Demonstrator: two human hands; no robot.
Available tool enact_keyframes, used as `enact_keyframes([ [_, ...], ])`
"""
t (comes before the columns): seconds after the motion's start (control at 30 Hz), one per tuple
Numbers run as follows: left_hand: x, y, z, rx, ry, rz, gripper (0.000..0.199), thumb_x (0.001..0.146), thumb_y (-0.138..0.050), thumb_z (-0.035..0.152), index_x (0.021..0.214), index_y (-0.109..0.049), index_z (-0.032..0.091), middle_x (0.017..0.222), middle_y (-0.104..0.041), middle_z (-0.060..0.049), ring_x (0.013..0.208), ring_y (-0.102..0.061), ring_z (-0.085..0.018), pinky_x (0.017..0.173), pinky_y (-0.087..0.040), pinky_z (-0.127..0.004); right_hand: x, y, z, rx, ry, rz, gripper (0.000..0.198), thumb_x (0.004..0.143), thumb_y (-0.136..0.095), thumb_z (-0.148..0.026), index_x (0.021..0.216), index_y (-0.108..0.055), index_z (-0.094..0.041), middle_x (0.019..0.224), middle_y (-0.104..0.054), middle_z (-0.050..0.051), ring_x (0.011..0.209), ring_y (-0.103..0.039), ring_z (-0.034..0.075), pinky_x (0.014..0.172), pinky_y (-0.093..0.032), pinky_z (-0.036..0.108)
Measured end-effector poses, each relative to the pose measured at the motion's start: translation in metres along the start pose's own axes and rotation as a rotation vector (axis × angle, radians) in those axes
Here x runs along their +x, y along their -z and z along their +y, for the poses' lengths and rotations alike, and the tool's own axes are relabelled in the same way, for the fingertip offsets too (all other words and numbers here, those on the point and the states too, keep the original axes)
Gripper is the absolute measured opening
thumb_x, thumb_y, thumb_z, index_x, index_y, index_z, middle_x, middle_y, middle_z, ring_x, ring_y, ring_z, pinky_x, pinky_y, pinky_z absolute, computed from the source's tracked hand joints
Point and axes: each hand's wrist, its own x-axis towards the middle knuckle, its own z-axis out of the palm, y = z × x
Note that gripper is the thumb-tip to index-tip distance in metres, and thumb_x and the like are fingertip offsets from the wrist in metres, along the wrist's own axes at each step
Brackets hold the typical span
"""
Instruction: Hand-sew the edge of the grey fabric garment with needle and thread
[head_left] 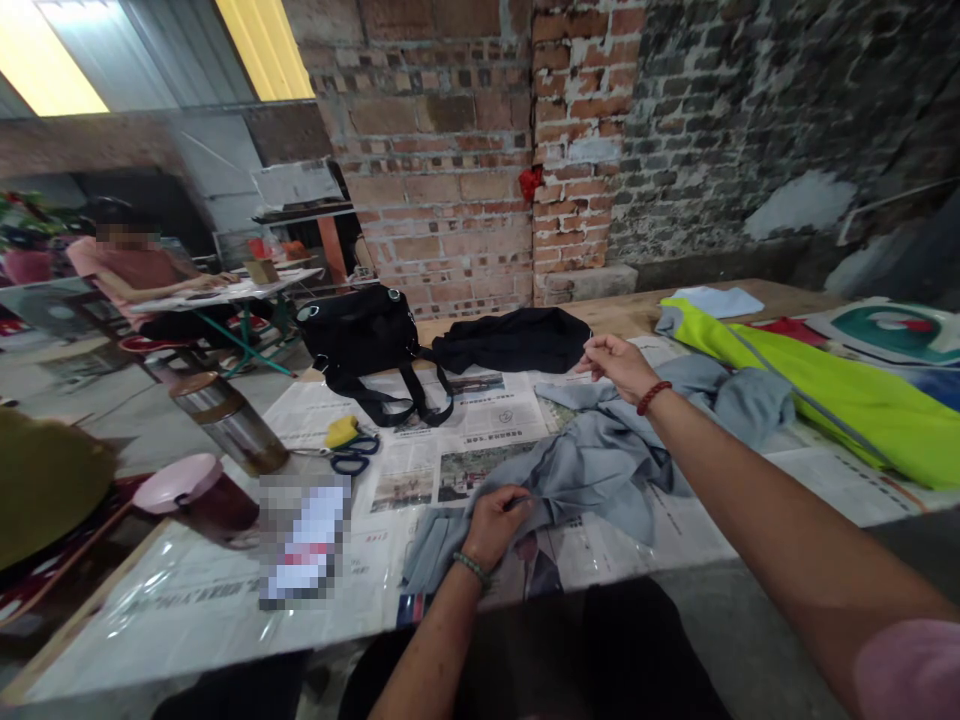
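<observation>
A crumpled grey garment (592, 465) lies across the newspaper-covered table. My left hand (499, 522) is closed on its near edge, thumb and fingers pinching the cloth. Above the garment's far side, my right hand (619, 365) is raised with its fingertips pressed together. Whatever it pinches, if anything, is too small to make out. Just behind that hand lies a folded black cloth (514, 338). Left of the garment are scissors (354, 462) with dark blue handles, beside a small yellow object (341, 432).
A black bag (360, 335) stands at the table's far left. Nearer are a steel flask (232, 425) and a pink-lidded cup (199, 495). Right, a fluorescent yellow garment (817, 390) lies before an iron (892, 330). A person (124, 260) sits at another table.
</observation>
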Motion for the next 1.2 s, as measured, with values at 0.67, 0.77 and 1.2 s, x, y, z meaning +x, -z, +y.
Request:
enact_keyframes([
  [0.67,-0.001,-0.003,-0.002,-0.067,0.015,-0.009,0.014,0.063,-0.062,0.024,0.070,-0.069,0.015,0.066,-0.065,0.000,0.064,-0.056,-0.013,0.059,-0.045,-0.022,-0.071,-0.019,0.042,-0.660,0.323,-0.410,0.014,0.078,-0.048,-0.022,0.083,-0.061,-0.021,0.068,-0.062,-0.001,0.061,-0.060,0.013,0.058,-0.046,0.024],
  [0.77,-0.002,-0.005,-0.002,-0.091,0.026,-0.005,0.014,0.063,-0.063,0.025,0.071,-0.069,0.016,0.066,-0.065,0.000,0.062,-0.055,-0.013,0.057,-0.044,-0.021,-0.106,-0.025,0.071,-0.789,0.495,-0.504,0.020,0.080,-0.045,-0.017,0.088,-0.063,-0.021,0.083,-0.064,0.004,0.079,-0.060,0.016,0.072,-0.046,0.028],
  [1.2,-0.001,-0.007,-0.007,-0.046,-0.009,-0.039,0.015,0.066,-0.061,0.026,0.072,-0.069,0.014,0.066,-0.064,-0.001,0.062,-0.055,-0.013,0.058,-0.044,-0.021,-0.142,-0.023,0.116,-0.744,0.546,-0.350,0.024,0.080,-0.041,-0.009,0.087,-0.061,-0.020,0.076,-0.060,0.004,0.074,-0.057,0.015,0.068,-0.049,0.028],
])
